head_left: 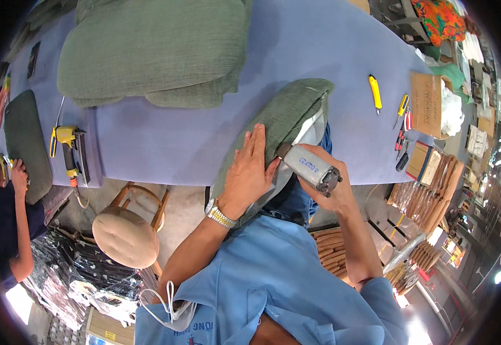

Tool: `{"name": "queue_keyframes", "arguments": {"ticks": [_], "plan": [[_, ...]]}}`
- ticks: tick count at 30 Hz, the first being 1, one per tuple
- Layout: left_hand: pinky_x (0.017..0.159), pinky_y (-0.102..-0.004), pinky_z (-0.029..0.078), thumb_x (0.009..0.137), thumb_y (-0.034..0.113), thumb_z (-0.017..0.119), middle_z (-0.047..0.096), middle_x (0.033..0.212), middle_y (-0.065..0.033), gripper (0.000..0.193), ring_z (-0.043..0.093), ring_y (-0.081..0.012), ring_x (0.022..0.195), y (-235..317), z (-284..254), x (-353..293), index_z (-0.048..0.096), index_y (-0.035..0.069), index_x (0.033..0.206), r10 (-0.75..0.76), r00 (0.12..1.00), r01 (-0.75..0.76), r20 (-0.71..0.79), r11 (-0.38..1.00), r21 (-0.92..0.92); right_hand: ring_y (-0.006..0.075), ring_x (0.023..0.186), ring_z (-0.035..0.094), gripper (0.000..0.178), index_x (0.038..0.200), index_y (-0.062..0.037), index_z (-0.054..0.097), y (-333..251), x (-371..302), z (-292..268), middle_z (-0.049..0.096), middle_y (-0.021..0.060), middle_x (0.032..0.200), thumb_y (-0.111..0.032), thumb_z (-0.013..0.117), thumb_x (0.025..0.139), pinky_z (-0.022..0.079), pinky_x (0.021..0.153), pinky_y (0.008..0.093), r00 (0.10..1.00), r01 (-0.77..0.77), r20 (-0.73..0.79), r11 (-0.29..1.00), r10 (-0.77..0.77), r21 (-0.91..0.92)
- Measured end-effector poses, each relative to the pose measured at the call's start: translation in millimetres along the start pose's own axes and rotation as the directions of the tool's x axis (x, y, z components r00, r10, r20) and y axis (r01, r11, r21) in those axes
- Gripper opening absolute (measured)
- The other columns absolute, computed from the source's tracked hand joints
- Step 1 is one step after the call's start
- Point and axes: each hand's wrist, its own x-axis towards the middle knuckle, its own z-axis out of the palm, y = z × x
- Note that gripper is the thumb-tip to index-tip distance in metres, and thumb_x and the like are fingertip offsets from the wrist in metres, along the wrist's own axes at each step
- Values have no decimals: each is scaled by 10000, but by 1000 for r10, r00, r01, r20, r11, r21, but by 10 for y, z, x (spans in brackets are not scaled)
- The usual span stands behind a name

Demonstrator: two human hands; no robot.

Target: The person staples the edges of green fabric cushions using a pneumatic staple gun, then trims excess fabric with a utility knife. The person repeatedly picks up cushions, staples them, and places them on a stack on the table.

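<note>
Right grip [332, 183] wraps the grey tool [309, 165], left grip [248, 171] lies open-palmed on the green cushion [285, 109] at twelve o'clock from the blue shirt [262, 253]; ideally the nose [284, 151] sits square, thumb [272, 168] clear.

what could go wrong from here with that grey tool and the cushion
The left hand presses the green cushion with its thumb close to the nose of the grey tool in the right hand, so a slip might catch the thumb.
The cushion also overhangs the table edge and could shift.
The yellow-and-black air tool lies near that edge; a tug on its hose could pull it off.
</note>
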Motion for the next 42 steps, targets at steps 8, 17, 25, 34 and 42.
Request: {"name": "queue_keyframes", "arguments": {"ticks": [8, 17, 25, 34, 42], "plan": [[1158, -493, 412, 931, 152, 701, 358, 1594, -307, 857, 386, -478, 1458, -9, -53, -3, 202, -69, 1591, 28, 1000, -28, 0, 1000, 7, 368, 1038, 721, 690, 1367, -52, 607, 7, -68, -7, 716, 154, 1196, -78, 768, 696, 568, 896, 357, 998, 54, 29, 998, -54, 10], [1122, -488, 451, 849, 28, 677, 370, 1558, -357, 875, 413, -475, 1435, -80, -126, 42, 213, -65, 1584, 41, 999, -42, -33, 999, -26, 374, 1034, 723, 691, 1354, -72, 596, -105, 23, 156, 713, 162, 1199, -92, 771, 686, 572, 877, 365, 999, -40, 28, 998, 38, 58], [1129, -482, 451, 827, 0, 679, 393, 1551, -345, 897, 412, -459, 1441, -89, -182, 34, 212, -51, 1591, 34, 999, -34, 2, 999, -18, 376, 1049, 719, 693, 1353, -52, 624, -98, -42, 184, 713, 181, 1201, -108, 748, 674, 562, 897, 379, 994, 106, -15, 994, -106, 22], [1145, -561, 423, 833, 57, 724, 327, 1617, -296, 936, 395, -466, 1462, -52, -129, 19, 199, -38, 1601, -19, 999, 21, 34, 998, -53, 353, 1071, 713, 644, 1326, -45, 615, -186, -25, 217, 716, 156, 1158, -53, 769, 701, 544, 919, 360, 995, -91, 49, 990, 86, 106], [1262, -408, 242, 990, 363, 642, 282, 1681, -198, 816, 227, -304, 1574, -523, -304, 78, 233, 109, 1649, 185, 972, -74, 143, 825, -560, 298, 1053, 721, 553, 1293, -40, 630, 3, -86, 277, 726, 144, 1149, -62, 748, 753, 536, 931, 349, 1000, -4, -23, 992, 7, 126]]}}
